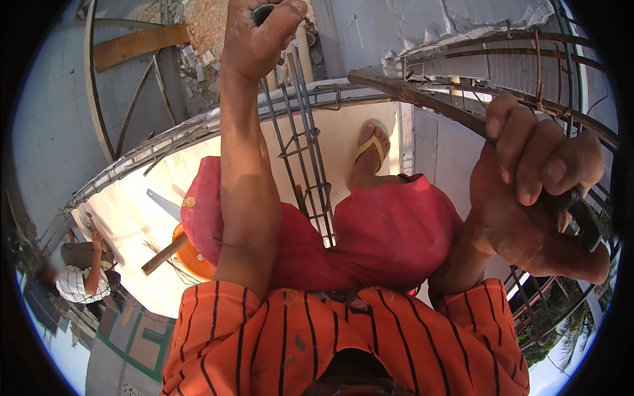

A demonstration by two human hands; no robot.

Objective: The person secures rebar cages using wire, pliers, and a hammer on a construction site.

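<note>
My left hand [264,39], at the top of the view, is closed in a fist. The dark rounded end of a rod-like thing [263,13] pokes out of it; the rest is hidden. On the right, my right hand [528,185] is raised close to the camera, its fingers curled round a dark curved metal piece [586,221] whose kind I cannot make out. Behind its fingertips runs a thick rusty bar [422,99]. Between my legs a narrow rebar cage [307,145] with tied stirrups stretches away from me, passing below my left fist.
My sandalled foot [371,148] stands on a pale board [340,132]. An orange bucket or basin [191,254], a wooden stick [165,255] and a saw blade [163,203] lie at left. Rusty rebar [548,56] crosses the right side. Another person [86,274] crouches far left; rubble [214,33] lies beyond.
</note>
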